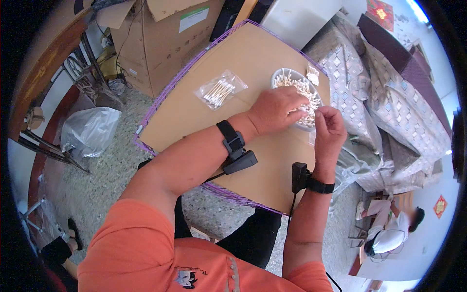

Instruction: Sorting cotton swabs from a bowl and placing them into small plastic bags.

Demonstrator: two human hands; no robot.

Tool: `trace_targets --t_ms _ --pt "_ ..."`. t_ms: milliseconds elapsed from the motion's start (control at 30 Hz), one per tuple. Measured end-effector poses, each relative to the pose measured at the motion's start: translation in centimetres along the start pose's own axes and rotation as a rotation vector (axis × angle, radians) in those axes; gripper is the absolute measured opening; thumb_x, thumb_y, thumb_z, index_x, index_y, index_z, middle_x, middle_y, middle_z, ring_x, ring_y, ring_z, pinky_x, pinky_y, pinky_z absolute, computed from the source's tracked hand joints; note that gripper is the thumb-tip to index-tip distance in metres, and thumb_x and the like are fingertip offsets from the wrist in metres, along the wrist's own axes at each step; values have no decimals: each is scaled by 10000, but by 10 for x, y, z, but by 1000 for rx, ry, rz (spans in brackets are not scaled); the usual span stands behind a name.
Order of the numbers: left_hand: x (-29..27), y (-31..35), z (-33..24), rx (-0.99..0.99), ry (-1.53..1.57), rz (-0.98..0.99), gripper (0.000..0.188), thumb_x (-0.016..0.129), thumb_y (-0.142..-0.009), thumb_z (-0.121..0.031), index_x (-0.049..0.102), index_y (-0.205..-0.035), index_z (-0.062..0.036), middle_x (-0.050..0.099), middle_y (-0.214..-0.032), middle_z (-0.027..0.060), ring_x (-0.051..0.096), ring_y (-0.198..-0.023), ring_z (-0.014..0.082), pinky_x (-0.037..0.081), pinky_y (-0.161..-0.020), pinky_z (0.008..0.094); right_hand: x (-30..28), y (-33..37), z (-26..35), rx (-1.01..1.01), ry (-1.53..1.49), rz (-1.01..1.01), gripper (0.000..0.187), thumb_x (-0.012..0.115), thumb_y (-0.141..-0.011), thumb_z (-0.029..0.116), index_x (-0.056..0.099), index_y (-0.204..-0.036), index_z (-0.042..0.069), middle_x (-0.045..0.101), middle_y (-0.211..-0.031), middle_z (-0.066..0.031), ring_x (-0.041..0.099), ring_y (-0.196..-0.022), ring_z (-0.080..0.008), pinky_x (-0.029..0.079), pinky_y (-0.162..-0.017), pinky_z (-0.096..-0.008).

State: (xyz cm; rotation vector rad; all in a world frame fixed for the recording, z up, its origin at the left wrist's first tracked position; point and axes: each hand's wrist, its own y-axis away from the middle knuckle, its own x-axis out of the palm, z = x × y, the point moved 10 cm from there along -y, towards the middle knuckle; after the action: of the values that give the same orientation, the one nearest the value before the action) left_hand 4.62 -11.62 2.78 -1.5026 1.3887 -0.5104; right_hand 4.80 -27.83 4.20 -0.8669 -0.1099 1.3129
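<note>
The left hand [279, 111] reaches over a round, pale bowl [305, 129] filled with loose cotton swabs [296, 83], its fingers curled down among them; whether they grip any swabs cannot be told. The right hand [332, 126] is raised just beside the bowl's right side, the tips of its thumb and index finger narrowed close together; what, if anything, lies between them is too small to tell.

The bowl rests near the far right edge of a tan-topped bench [189, 119] with purple edging [169, 90]. The swabs in it lie jumbled at many angles. Left of the bowl and apart from it, 1 transparent plastic bag [220, 92] lies flat, with a bundle of swabs inside. Just beyond the bowl's far right rim sits 1 small transparent packet [312, 75] with white contents.

Both wrists wear black straps, each with 1 small black device attached. Beyond the bench, to the left, stands a cardboard box [160, 53]; a patterned cover [335, 61] drapes over something on the right. Further off, 1 person in a white top [389, 238] is seated.
</note>
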Motion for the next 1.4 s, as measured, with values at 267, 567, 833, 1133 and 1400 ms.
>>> trace_targets --t_ms 267,567,833,1133,1400 --pt "7 3 1 18 -90 15 119 659 -848 -218 643 -877 -104 586 -814 80 616 -776 294 508 -645 409 -3 -5 66 -225 233 -159 365 485 -1002 177 514 -1311 -15 545 -1321 -165 497 -1242 -242 380 -1046 -373" --pt "7 1 -3 54 -36 2 106 652 -855 -205 631 -881 -104 585 -806 81 620 -782 294 506 -640 411 11 -23 210 -687 -18 -319 668 330 -1023 503 332 -1453 -8 357 -1499 -189 322 -1410 -307 244 -1147 -499" --pt "-2 3 0 -7 19 -32 81 587 -899 -164 619 -930 -97 592 -832 106 617 -813 327 505 -669 430 21 -6 155 -506 -56 -179 483 426 -1032 311 462 -1370 -33 484 -1405 -177 455 -1313 -258 350 -1093 -420" --pt "-9 -2 14 -68 188 -162 181 477 -982 -170 560 -981 -9 629 -887 181 633 -819 375 506 -709 435 27 4 27 -161 0 -79 243 559 -961 71 628 -1183 1 664 -1146 -103 613 -1064 -197 464 -942 -336" --pt "-3 4 16 -146 319 -107 194 463 -1000 -175 557 -994 -5 635 -872 180 669 -791 302 522 -692 375 38 13 14 -125 149 -11 202 613 -925 56 663 -1119 26 693 -1044 -113 647 -983 -215 486 -877 -325"
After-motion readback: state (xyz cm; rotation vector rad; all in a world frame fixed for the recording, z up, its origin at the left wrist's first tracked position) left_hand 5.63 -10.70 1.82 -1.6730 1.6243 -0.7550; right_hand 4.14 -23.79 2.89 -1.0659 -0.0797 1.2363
